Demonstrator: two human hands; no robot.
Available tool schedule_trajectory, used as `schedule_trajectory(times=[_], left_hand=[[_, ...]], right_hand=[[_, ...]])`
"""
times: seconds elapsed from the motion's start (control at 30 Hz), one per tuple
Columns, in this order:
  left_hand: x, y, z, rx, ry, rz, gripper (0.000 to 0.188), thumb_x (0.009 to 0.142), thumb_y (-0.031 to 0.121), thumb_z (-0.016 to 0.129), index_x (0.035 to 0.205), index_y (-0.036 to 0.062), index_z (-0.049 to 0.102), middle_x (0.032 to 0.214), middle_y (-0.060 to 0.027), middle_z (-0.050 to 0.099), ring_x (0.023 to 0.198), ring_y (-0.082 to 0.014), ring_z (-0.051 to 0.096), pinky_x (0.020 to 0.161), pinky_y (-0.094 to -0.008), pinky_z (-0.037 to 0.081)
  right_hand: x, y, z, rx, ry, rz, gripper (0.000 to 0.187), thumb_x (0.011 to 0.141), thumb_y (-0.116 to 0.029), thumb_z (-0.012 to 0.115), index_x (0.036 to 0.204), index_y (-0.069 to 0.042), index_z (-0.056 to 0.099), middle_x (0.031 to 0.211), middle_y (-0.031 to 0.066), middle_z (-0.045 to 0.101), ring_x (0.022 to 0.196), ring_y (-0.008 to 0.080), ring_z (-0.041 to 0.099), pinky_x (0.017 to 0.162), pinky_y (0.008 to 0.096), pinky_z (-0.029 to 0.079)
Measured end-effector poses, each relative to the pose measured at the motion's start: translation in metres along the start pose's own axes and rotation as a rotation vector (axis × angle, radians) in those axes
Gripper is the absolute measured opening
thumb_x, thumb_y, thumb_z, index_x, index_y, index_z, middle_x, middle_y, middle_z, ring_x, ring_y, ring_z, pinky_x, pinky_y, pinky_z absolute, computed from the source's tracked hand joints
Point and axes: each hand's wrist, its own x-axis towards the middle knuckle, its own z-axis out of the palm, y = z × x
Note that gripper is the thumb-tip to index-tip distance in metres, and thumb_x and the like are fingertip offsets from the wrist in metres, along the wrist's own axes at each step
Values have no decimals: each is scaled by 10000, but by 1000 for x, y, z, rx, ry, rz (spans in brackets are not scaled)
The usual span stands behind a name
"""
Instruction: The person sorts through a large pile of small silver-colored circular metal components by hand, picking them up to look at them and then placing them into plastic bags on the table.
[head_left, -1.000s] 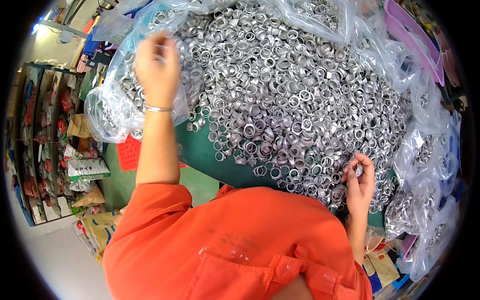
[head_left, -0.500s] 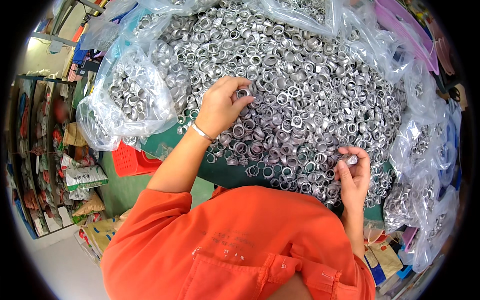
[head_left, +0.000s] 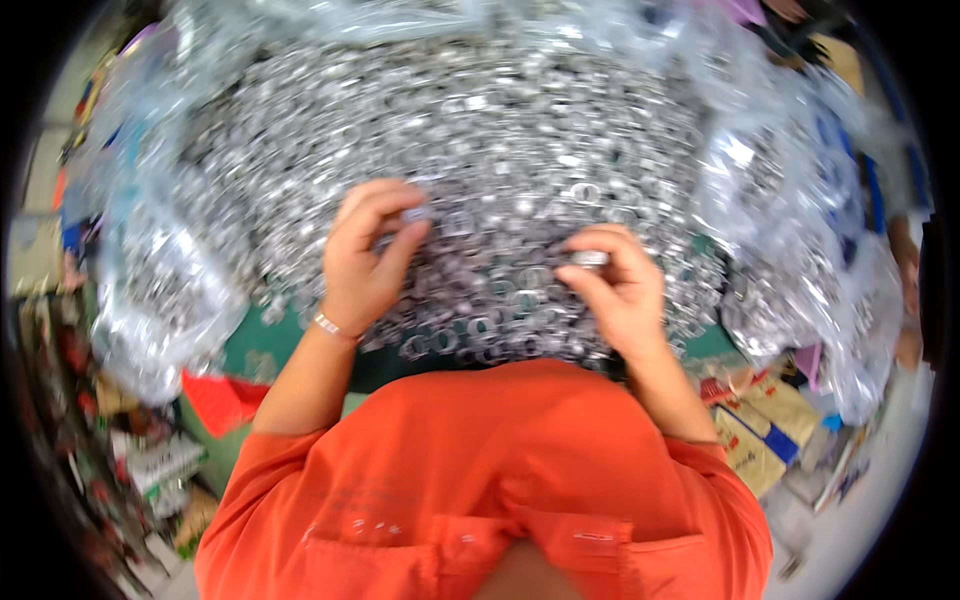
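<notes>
A broad heap of silver-grey metal rings (head_left: 480, 130) covers most of the green table top (head_left: 730, 343). My left hand (head_left: 355, 262), with a bracelet at the wrist, pinches a ring (head_left: 415, 214) between thumb and fingertips over the near left of the heap. To its right, my right hand (head_left: 630, 292) grips another ring (head_left: 590, 258) between thumb and forefinger, just above the pile. Motion blur hides the details of both rings. Loose rings (head_left: 480, 326) lie along the near edge, in front of my body.
Clear plastic bags holding more rings border the heap, including a left bag (head_left: 175, 310) and a right bag (head_left: 770, 290). A red plastic container (head_left: 222, 402) sits below the table's left side. Cardboard (head_left: 760, 440) lies at lower right; packed shelves (head_left: 75, 400) stand at far left.
The view has shifted and blurred. My right hand has moved inward and up over the pile, nearer my left hand. Both hands still pinch a ring.
</notes>
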Motion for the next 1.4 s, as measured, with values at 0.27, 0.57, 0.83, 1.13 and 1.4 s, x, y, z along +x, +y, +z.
schedule_trajectory(times=[0.27, 0.57, 0.83, 1.13, 1.4], left_hand=[[4, -6, 25, -283, -18, -176, 192, 846, -74, 473, 1012, 0, 537, 1097, -104, 516, 779, -115, 564, 610, -196, 459], [5, -18, 35, -327, -79, -216, 175, 836, -75, 493, 991, -1, 529, 1060, -108, 538, 696, -90, 564, 574, -189, 456], [3, -5, 33, -414, -96, -316, 208, 842, -84, 472, 1023, 17, 456, 1005, -114, 561, 689, -104, 574, 570, -191, 465], [-1, -8, 28, -405, 14, -348, 127, 857, -32, 527, 972, 14, 494, 866, -106, 608, 625, -94, 577, 517, -181, 457], [1, 1, 18, -425, 66, -460, 107, 814, -5, 578, 920, -8, 573, 839, -97, 620, 654, -162, 617, 557, -245, 499]], right_hand=[[-2, -43, -137, -497, 900, -360, 64, 808, -43, 626, 847, -6, 589, 827, 69, 614, 704, 119, 550, 628, 232, 439], [-63, -83, -302, -1456, 1213, -284, 292, 778, -40, 593, 1061, 19, 551, 1058, 211, 520, 914, 351, 517, 741, 379, 447], [-1, -17, -83, -829, 193, -464, 402, 696, -68, 670, 1080, -25, 560, 1141, 163, 552, 1041, 328, 533, 878, 415, 432], [0, 22, -24, -886, -78, -239, 320, 748, -154, 646, 1027, -22, 563, 1285, 147, 429, 1214, 301, 378, 995, 460, 287], [10, 43, -21, -882, -72, -421, 153, 568, -36, 615, 714, -73, 585, 834, 61, 593, 821, 254, 546, 735, 403, 402]])
